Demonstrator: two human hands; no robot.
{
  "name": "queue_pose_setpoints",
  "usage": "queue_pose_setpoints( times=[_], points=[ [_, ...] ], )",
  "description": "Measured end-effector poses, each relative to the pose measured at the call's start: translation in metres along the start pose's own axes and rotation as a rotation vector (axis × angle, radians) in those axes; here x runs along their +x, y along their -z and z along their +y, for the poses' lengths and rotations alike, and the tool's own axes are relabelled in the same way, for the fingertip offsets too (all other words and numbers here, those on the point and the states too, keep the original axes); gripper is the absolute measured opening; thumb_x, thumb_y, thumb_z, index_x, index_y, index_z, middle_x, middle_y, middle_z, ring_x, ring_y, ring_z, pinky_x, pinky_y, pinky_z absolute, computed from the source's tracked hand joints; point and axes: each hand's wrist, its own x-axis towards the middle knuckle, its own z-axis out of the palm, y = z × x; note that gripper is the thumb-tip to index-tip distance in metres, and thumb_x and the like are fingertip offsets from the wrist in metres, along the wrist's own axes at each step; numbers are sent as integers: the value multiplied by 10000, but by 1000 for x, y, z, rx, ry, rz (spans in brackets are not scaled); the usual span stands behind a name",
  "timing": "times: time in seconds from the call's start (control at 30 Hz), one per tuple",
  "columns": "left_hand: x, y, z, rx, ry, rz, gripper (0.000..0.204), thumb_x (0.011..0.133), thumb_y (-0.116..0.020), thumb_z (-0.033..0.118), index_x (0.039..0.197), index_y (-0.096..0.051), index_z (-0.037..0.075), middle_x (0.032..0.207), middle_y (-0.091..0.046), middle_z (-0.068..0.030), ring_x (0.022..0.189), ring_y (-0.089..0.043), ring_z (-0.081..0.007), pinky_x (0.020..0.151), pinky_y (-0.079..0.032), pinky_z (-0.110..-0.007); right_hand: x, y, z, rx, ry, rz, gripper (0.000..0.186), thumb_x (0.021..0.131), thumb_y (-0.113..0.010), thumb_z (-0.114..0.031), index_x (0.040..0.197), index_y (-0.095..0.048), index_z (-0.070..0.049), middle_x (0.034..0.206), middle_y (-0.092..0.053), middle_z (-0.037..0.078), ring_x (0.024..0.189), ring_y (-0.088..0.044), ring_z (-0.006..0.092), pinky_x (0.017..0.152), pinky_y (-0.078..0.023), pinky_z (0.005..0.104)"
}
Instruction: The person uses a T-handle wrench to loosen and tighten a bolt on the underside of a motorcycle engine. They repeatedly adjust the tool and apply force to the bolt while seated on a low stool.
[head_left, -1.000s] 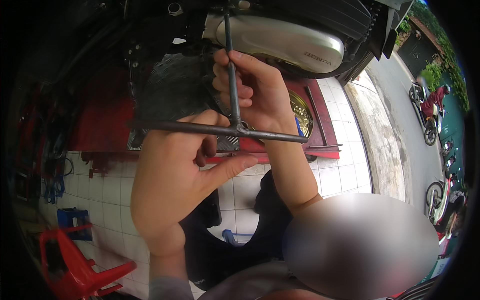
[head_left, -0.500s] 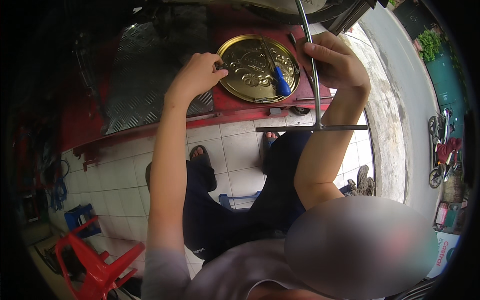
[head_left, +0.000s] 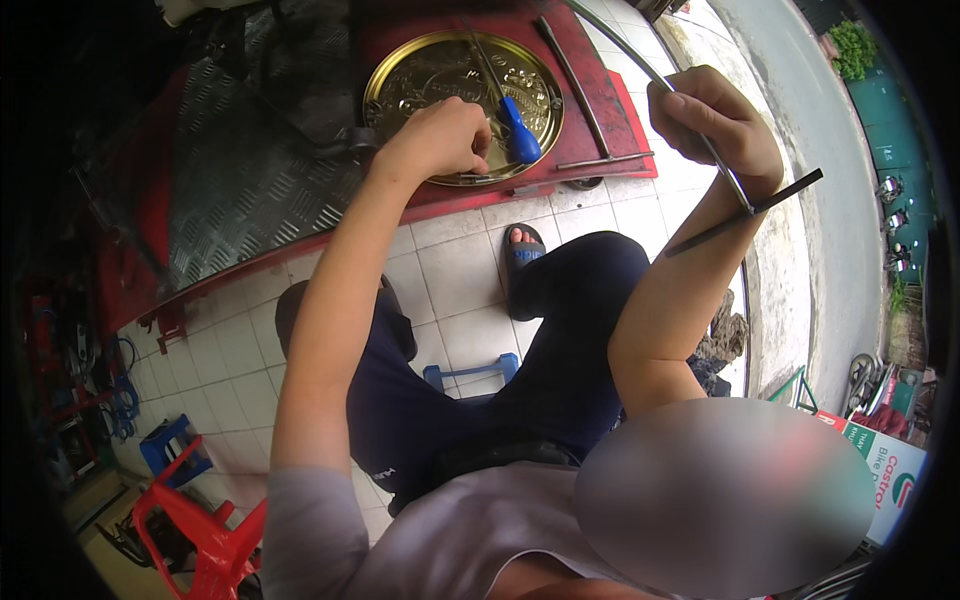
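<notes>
My right hand [head_left: 716,125] is closed around the long shaft of a T-handle wrench [head_left: 738,190], raised off the right end of the red bench. Its dark crossbar hangs by my forearm. My left hand [head_left: 442,140] reaches over a round gold metal tray [head_left: 400,75], fingers curled down at the near rim. Whatever the fingertips hold, if anything, is hidden; small metal pieces [head_left: 478,179] lie right by them. A screwdriver with a blue handle [head_left: 519,135] rests in the tray, to the right of my left hand.
Another T-handle wrench [head_left: 580,88] lies on the red bench [head_left: 625,130], right of the tray. Treaded metal plate [head_left: 240,160] covers the bench's left part. Below are white floor tiles [head_left: 460,275], a blue stool [head_left: 470,372] and a red chair [head_left: 205,535].
My left hand has shifted from the tray's left edge to its near rim. My right hand has moved right with the T-handle wrench, now tilted. The view has shifted, showing the second wrench more fully.
</notes>
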Motion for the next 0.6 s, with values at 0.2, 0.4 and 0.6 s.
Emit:
queue_pose_setpoints(
  times=[0.2, 0.4, 0.6],
  points=[
    [-8, 12, 9, 25, 68, -169, 166, 649, -762, 62, 798, -703, 19, 811, -691, -126, 808, -668, -262, 741, -521, -358, 2, 4, 6, 30, -9, -15, 346, 963, -543, -289, 818, -620, 16, 601, -497, -23, 488, -389, 22, 424, -259, 203],
    [-8, 1, 6, 27, 34, -22, 214, 600, -767, 1, 801, -698, 18, 782, -689, -118, 787, -670, -266, 725, -521, -361, 6, -2, 6, -1, -90, 17, 333, 952, -561, -279, 830, -649, 18, 576, -484, -28, 479, -382, 29, 428, -265, 208],
    [-9, 6, 16, 44, -24, -81, 202, 639, -670, -35, 801, -706, 80, 888, -705, -96, 898, -671, -280, 802, -538, -387, 9, -7, 2, -105, -141, -27, 347, 952, -541, -264, 767, -637, 14, 534, -450, -33, 462, -356, 35, 429, -258, 221]
  ],
)
